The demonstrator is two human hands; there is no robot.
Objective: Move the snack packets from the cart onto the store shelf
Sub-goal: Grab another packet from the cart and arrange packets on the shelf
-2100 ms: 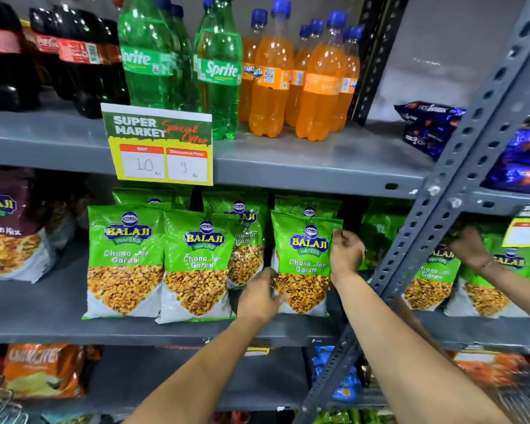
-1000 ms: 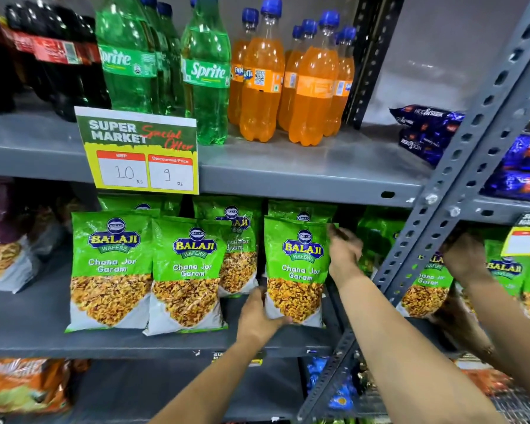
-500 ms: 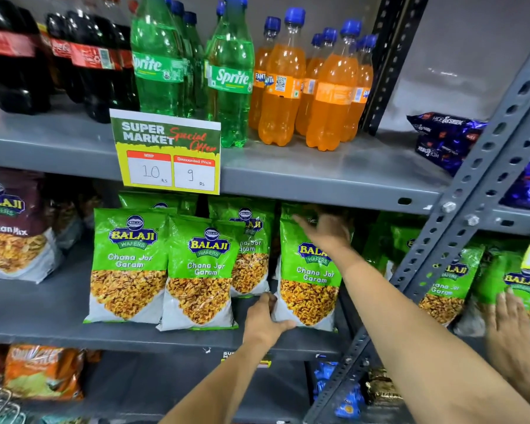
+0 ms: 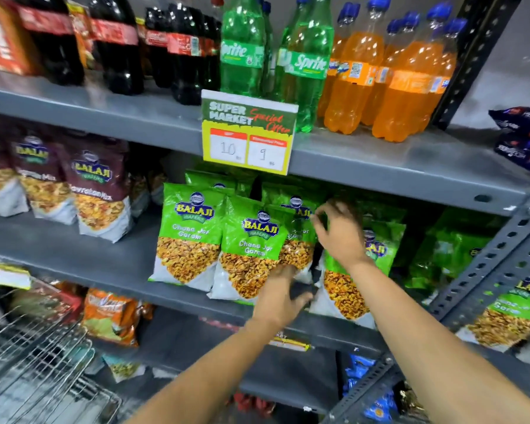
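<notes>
Several green Balaji Chana Jor Garam packets (image 4: 248, 243) stand in rows on the grey middle shelf (image 4: 98, 267). My right hand (image 4: 338, 235) lies with spread fingers over the upper front of the rightmost packet (image 4: 349, 289), fingertips reaching left to a back-row packet (image 4: 294, 206). My left hand (image 4: 283, 293) is lower, at the shelf's front edge, fingers pressed against the bottoms of the middle packets, thumb pointing right. Neither hand visibly grasps a packet; the view is blurred. The wire cart (image 4: 28, 362) is at the lower left.
Cola, Sprite (image 4: 242, 53) and orange bottles fill the top shelf, with a price sign (image 4: 248, 133) on its edge. Maroon Balaji packets (image 4: 95, 191) stand to the left. A slotted grey upright (image 4: 487, 270) crosses the right, more green packets (image 4: 514, 310) beyond it. Orange packets (image 4: 110, 313) lie below.
The view has swung left, bringing the cart in. My right hand came down from the packet's top to its front. My left hand shifted left of that packet's bottom. Another person's hand at the right is gone.
</notes>
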